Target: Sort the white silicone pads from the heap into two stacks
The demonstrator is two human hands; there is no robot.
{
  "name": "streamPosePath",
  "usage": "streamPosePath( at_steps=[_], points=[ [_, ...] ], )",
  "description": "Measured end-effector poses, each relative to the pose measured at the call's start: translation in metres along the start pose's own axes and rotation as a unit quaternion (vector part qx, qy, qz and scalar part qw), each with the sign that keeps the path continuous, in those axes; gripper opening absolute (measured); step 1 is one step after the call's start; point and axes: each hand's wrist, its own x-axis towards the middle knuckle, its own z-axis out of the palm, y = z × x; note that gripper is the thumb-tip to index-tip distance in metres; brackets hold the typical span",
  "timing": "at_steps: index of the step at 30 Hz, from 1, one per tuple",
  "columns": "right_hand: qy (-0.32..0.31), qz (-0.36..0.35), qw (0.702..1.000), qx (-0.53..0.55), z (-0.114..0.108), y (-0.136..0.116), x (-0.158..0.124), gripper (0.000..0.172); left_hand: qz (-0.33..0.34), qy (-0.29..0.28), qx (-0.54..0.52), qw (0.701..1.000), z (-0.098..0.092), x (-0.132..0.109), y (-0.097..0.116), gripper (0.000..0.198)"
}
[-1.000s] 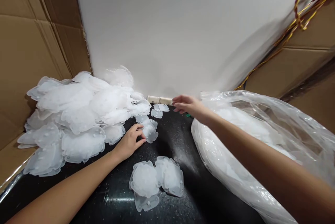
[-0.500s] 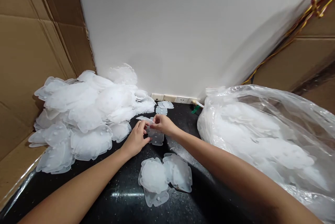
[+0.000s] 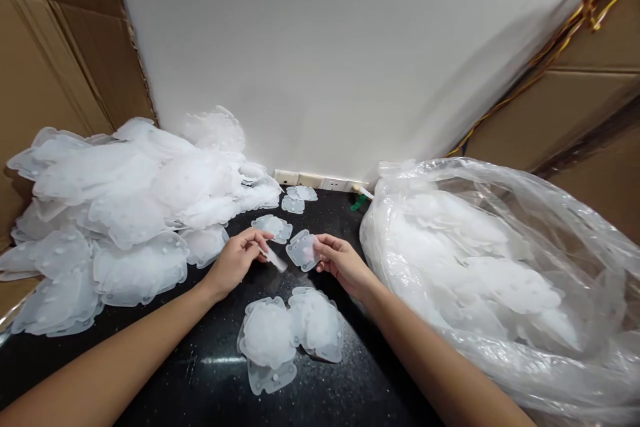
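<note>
Between the fingers of my right hand [image 3: 340,260] is a thin, frosted, translucent plastic sheet [image 3: 301,250] with notched edges and small round bumps. My left hand [image 3: 240,257] pinches a narrow whitish plastic piece [image 3: 275,259], seen nearly edge-on; its full shape is hidden. Just beyond my hands a few similar sheets [image 3: 274,227] lie on the black speckled countertop [image 3: 200,354]. Nearer to me rests a cluster of overlapping sheets [image 3: 270,334], with a second stack [image 3: 317,324] against its right side.
A large heap of the same sheets [image 3: 135,194] fills the left, beside cardboard [image 3: 55,47]. On the right, a clear plastic bag [image 3: 400,260] holds more. A power strip [image 3: 315,180] runs along the white wall's foot [image 3: 325,80]. Twisted wires [image 3: 525,77] hang at upper right.
My hands have moved apart, the right one to the right with a sheet in it. The left hand now holds a narrow piece. The whole view has shifted slightly.
</note>
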Motion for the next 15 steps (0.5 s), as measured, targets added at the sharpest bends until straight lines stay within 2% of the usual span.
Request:
streamPosePath(
  at_steps=[3,5,7,10,15],
  points=[
    [-0.013,0.0,1.0,0.02,-0.006,0.004,-0.002,0.04,-0.072,-0.009,-0.083,0.994,0.0,0.0,0.002,0.015],
    [-0.024,0.0,1.0,0.02,-0.008,0.005,-0.003,0.039,-0.09,-0.004,-0.092,0.992,0.001,0.001,0.001,0.016],
    [-0.039,-0.001,0.999,0.01,-0.009,0.006,-0.004,0.038,-0.084,-0.001,-0.078,0.993,0.001,0.002,-0.001,0.018],
    [-0.041,-0.018,0.999,-0.011,-0.01,0.008,-0.005,0.036,-0.062,-0.004,-0.057,0.996,0.001,0.004,-0.006,0.037],
    [0.006,-0.04,0.997,-0.061,-0.013,0.006,-0.006,0.035,-0.069,0.004,-0.025,0.997,0.001,0.007,-0.008,0.042]
  ],
)
